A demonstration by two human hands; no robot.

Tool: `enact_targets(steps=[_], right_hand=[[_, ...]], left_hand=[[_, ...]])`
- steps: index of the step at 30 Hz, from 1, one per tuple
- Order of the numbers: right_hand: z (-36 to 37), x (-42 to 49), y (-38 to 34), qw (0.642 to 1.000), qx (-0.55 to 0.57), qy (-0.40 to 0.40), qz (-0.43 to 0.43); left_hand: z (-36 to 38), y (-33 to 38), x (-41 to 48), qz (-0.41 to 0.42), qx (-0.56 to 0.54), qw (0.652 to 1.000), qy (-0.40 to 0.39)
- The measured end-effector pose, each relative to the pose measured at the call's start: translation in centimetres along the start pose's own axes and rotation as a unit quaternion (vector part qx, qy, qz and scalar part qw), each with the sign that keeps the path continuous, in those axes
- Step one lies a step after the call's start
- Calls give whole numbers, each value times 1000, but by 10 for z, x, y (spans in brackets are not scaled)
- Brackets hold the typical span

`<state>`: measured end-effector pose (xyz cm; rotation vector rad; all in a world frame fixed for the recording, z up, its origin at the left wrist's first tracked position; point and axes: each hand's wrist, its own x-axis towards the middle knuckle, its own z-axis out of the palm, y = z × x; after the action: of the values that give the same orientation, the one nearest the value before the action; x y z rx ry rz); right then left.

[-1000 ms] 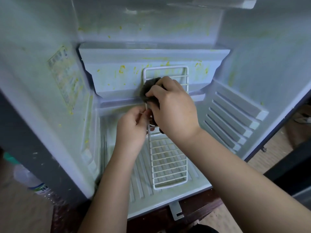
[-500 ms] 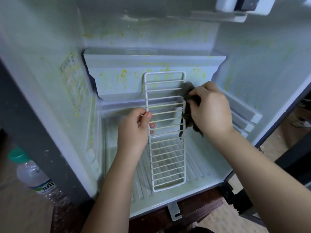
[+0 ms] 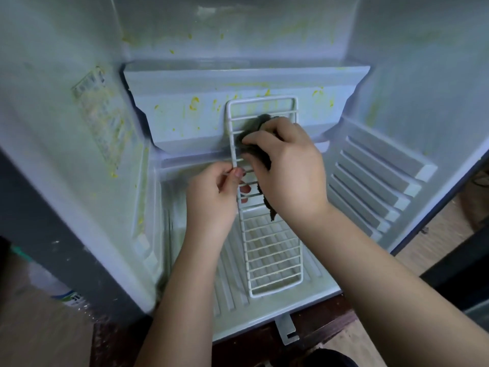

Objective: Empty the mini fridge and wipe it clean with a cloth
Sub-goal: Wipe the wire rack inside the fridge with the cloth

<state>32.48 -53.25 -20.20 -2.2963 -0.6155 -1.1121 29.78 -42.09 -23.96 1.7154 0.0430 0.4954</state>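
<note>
a: yellow spots (image 3: 194, 103) cover the fridge (image 3: 412, 88) walls. where's the rack (image 3: 274, 260)?
b: middle of the frame, leaning up. left hand (image 3: 211, 200) pinches its side wire; it looks stiff and light. right hand (image 3: 291, 168) squeezes the soft cloth (image 3: 255, 127) on it.

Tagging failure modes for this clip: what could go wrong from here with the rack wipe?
1. The left hand only pinches one side rail of the wire rack; scrubbing pressure from the right hand could twist it loose.
2. The rack's top stands in front of the yellow-spattered ledge; contact may re-soil it.
3. The cloth hangs a loose tail by the bars and might snag.
</note>
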Motion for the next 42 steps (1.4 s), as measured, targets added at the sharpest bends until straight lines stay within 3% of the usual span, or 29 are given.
enact_targets(steps=[4, 12, 19, 23, 26, 34, 42], right_hand=[[1, 0, -1, 999, -21, 11, -37], [-2, 10, 17, 998, -63, 11, -27], [-20, -1, 42, 996, -12, 26, 85], [-27, -28, 31, 968, 93, 108, 208], [-13, -42, 20, 953, 130, 111, 249], [9, -32, -15, 980, 131, 42, 141], [18, -26, -16, 979, 119, 51, 157]], left_hand=[[2, 0, -1, 17, 28, 999, 8], [6, -3, -2, -14, 8, 1000, 27], [6, 0, -3, -27, -18, 999, 22], [6, 0, -3, -27, -34, 999, 26], [6, 0, -4, -30, -47, 998, 26], [3, -6, -3, -12, -31, 999, 10], [-7, 1, -5, -59, 9, 997, -41]])
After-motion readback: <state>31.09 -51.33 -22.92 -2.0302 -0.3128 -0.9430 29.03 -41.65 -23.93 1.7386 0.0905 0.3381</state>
